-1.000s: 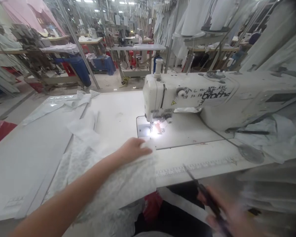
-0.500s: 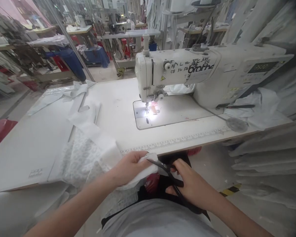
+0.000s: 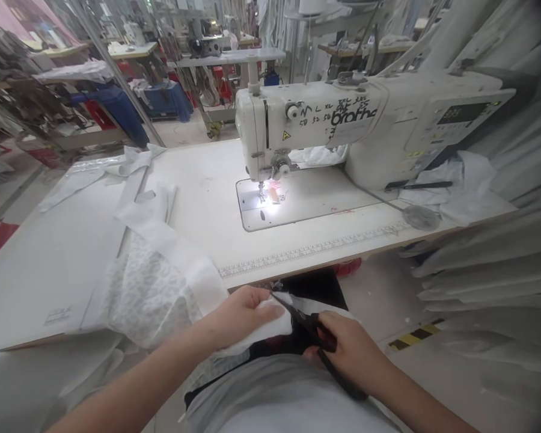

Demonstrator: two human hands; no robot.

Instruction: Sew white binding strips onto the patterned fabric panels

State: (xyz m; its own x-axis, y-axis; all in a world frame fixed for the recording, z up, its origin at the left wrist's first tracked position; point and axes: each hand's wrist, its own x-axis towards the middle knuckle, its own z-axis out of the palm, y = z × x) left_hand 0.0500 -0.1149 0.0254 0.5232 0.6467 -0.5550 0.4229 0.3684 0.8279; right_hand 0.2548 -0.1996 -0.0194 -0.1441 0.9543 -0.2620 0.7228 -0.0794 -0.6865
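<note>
Dark scissors (image 3: 313, 328) sit in my right hand (image 3: 349, 346), its fingers through the handles. Their blades point left and meet the white fabric (image 3: 270, 328) near my left fingertips. My left hand (image 3: 243, 313) pinches that fabric between thumb and fingers, just in front of the table edge. A white band (image 3: 175, 246) joined to leopard-patterned fabric (image 3: 148, 282) runs from the tabletop down toward my left hand. A strip of white cloth also shows behind the scissors, reaching toward my right hand. Part of the cloth is hidden under my left forearm.
A white sewing machine (image 3: 306, 126) with its lamp lit stands on the table (image 3: 202, 180). A printed ruler (image 3: 315, 249) runs along the front edge. Crumpled white cloth (image 3: 469, 186) lies at the right, and hanging fabric (image 3: 487, 294) flanks me there.
The scissors' blades have shifted slightly at the fabric, and a strip of white cloth now shows behind them toward my right hand. The view has moved a little to the right.
</note>
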